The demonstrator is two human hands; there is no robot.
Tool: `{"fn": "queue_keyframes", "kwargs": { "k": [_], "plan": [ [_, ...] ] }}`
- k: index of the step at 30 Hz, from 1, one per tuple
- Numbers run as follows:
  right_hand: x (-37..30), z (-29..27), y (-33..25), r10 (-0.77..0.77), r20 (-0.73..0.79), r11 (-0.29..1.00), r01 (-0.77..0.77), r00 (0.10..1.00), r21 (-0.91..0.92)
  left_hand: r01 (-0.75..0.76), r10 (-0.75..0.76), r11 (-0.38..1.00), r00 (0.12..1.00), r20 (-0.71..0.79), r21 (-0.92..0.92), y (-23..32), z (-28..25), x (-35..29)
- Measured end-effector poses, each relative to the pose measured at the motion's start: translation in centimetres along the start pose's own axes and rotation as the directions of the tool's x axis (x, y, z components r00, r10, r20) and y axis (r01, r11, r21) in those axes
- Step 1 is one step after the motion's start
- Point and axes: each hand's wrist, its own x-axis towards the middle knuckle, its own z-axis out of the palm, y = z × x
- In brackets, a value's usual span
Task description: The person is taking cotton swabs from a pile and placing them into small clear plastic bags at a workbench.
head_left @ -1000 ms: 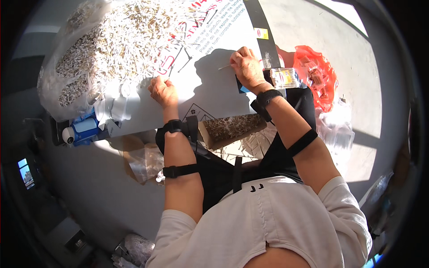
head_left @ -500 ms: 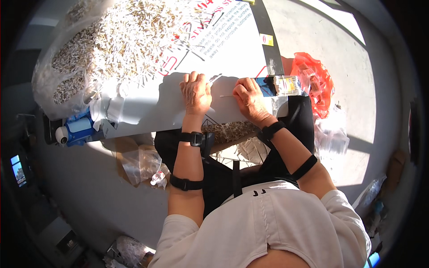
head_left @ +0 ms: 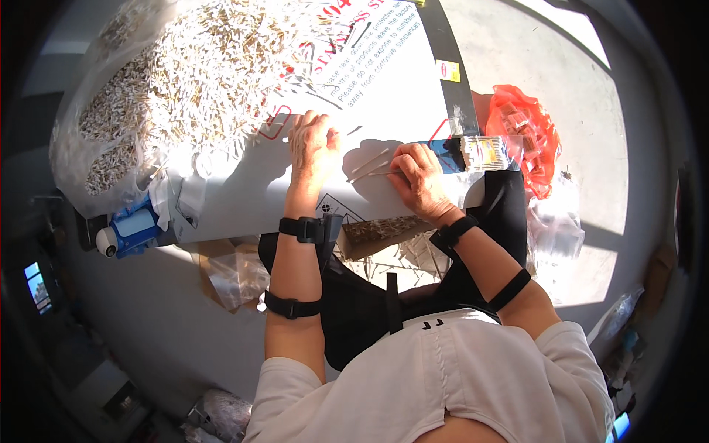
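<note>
Beside the heap of cotton swabs (head_left: pixel 214 74), my left hand (head_left: pixel 316 144) curls, grip hidden. Several loose swabs (head_left: pixel 373 175) now show where one did earlier, so the batch seems to grow; whether my right hand (head_left: pixel 419 177) pinches any, I can't tell.

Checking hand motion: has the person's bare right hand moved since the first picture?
Yes, downward in view: the right hand sits farther below the small yellow rectangular card.
</note>
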Motion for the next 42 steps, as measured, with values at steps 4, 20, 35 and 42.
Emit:
{"fn": "queue_keyframes", "kwargs": {
  "k": [4, 20, 35, 42],
  "plan": [
    [0.3, -0.1, -0.5, 0.016, 0.007, 0.999, -0.016, 1.000, 0.029, -0.039, 0.053, 0.995, 0.987, -0.149, 0.094, -0.4, -2.3, 2.8],
    [0.0, -0.1, 0.2, 0.016, -0.001, 1.000, -0.016, 1.000, 0.015, 0.082, -0.085, 0.995, 0.995, -0.052, -0.062, 3.1, 0.2, 2.3],
    [0.1, -0.1, 0.0, 0.022, -0.007, 1.000, -0.022, 1.000, 0.019, 0.373, -0.390, 0.917, 0.912, 0.126, 0.140, 2.4, -1.2, 3.8],
    [0.4, 0.3, -0.7, 0.004, -0.003, 1.000, -0.004, 1.000, 0.023, 0.270, -0.270, 0.962, 0.963, -0.003, -0.041, -0.2, -2.4, 5.5]
  ]
}}
